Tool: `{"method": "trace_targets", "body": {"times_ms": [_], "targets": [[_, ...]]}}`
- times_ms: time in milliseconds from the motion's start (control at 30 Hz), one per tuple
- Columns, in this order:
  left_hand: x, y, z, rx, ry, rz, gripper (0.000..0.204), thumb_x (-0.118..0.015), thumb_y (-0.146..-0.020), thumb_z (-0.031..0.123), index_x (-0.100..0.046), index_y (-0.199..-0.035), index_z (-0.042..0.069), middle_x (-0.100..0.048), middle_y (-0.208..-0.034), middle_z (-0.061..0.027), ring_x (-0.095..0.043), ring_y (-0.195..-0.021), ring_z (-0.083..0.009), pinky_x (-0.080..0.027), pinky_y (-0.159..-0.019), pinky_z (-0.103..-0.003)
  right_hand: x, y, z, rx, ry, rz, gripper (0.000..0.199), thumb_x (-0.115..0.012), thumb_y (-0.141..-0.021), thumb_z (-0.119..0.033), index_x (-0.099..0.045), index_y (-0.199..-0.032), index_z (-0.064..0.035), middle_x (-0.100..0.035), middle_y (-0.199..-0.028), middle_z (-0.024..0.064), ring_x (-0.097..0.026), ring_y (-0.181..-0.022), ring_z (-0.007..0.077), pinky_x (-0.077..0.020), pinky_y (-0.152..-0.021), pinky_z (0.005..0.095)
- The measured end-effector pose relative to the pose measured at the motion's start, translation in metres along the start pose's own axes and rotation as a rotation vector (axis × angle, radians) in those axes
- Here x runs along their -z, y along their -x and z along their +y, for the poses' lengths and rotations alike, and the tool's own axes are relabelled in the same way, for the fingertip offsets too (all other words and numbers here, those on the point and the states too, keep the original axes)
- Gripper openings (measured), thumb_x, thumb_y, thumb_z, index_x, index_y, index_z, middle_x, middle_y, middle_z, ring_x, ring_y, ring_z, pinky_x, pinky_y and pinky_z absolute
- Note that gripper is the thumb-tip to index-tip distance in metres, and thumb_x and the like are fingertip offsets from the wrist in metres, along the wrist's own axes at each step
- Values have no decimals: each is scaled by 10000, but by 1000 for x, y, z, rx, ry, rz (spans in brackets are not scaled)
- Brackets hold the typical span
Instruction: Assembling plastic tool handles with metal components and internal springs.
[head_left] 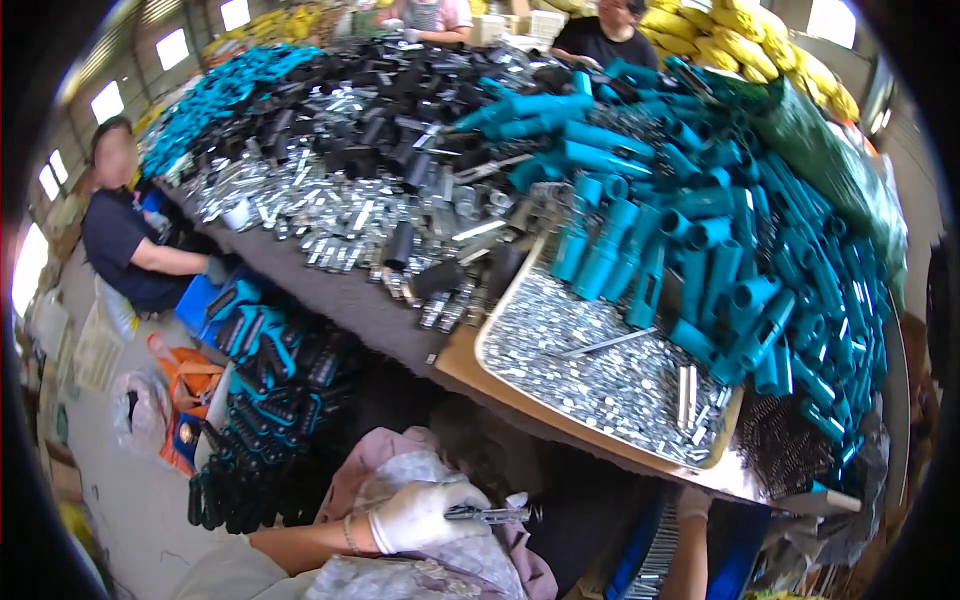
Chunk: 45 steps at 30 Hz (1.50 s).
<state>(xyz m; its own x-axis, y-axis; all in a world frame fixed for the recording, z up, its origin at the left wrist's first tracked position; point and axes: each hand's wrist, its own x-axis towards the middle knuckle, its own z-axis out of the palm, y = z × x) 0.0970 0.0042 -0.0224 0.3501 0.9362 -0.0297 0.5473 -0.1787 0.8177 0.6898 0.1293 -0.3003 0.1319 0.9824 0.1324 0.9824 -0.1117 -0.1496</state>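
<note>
The person's left hand (425, 517), in a white glove, is closed around a slim metal piece (492, 516) just above the patterned cloth (390, 578) on the lap, with the piece's far end sticking out to the right past the fingers. That piece looks light and stiff, unlikely to break, though its smooth metal could slip against the glove; the long middle seems the best place to hold it, leaving the end free, where what appears to be a small spring (536, 514) might bend or catch. The right hand (694, 503), also gloved, is down below the edge of the table, beside a blue bin (742, 545) of thin metal rods (655, 552); the table edge partly hides it, so whether its fingers are spread or pinching anything cannot be told. That overhanging edge also stands in the way of a straight lift from there. Above it lies a shallow tray (482, 345) full of small silver parts (575, 365), with teal tubes (610, 245) heaped over its far side and dark springs (785, 445) near its right corner. To the left, black-and-teal handles (255, 450) are piled below the table, near a seated co-worker (130, 235).
</note>
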Motion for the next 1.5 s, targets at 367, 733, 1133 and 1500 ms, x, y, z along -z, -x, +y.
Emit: {"method": "trace_targets", "body": {"times_ms": [367, 733, 1133, 1500], "targets": [[14, 24, -39, 120, -4, 213, 384, -800, -761, 226, -655, -1085, 78, -662, -879, -138, -650, -847, -325, -510, -754, -415, 228, 119, -274, -401, -1286, -15, 154, -620, -778, 50, -557, -880, -46, -588, -744, 52, -618, -651, 146, -553, -587, 326], [58, 52, -17, 139, 250, 564, 323, -750, -748, 46, -654, -1054, 9, -683, -992, -137, -672, -904, -232, -519, -811, -314, 215, 155, -485, -264, -2056, -967, 272, -619, -914, -8, -563, -1172, 57, -666, -1113, 161, -693, -961, 257, -567, -814, 333], [69, 61, -34, 276, 336, 521, 278, -714, -776, 51, -655, -1039, -18, -697, -888, -114, -677, -803, -166, -531, -755, -291, 238, 155, -493, -80, -1508, -900, 210, -678, -880, 2, -660, -1084, 47, -700, -956, 54, -638, -817, 105, -534, -760, 252], [59, 56, -28, 227, 366, 508, 287, -712, -790, 59, -640, -1053, -28, -692, -864, -112, -641, -767, -131, -516, -725, -279, 221, 151, -479, -106, -1589, -892, 173, -689, -830, 35, -658, -994, 80, -697, -839, 141, -676, -689, 182, -560, -641, 293]]}}
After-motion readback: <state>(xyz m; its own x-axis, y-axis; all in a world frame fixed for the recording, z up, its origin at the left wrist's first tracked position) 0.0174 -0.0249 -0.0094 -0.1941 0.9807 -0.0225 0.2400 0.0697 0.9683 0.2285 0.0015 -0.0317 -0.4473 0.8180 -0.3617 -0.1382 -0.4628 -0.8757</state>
